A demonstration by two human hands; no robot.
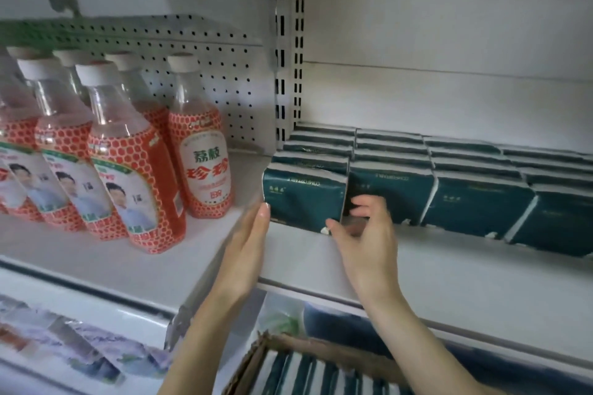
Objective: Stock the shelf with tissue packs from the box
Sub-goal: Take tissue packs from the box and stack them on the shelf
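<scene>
Dark green tissue packs stand in several rows on the white shelf [449,272], filling its back. The front left pack [301,195] stands at the shelf's left end. My left hand [247,253] lies flat with straight fingers against that pack's left side. My right hand [365,234] is at the pack's right edge, thumb at its lower corner and fingers reaching into the gap beside the neighbouring pack [401,192]. Below, the cardboard box [256,359] holds several more striped tissue packs [308,375] on edge.
Red-labelled drink bottles [134,183] with white caps crowd the adjoining shelf on the left, one bottle [202,157] close to the tissue packs. A slotted upright post [290,41] divides the two bays. Coloured packets [80,349] lie on a lower shelf at left.
</scene>
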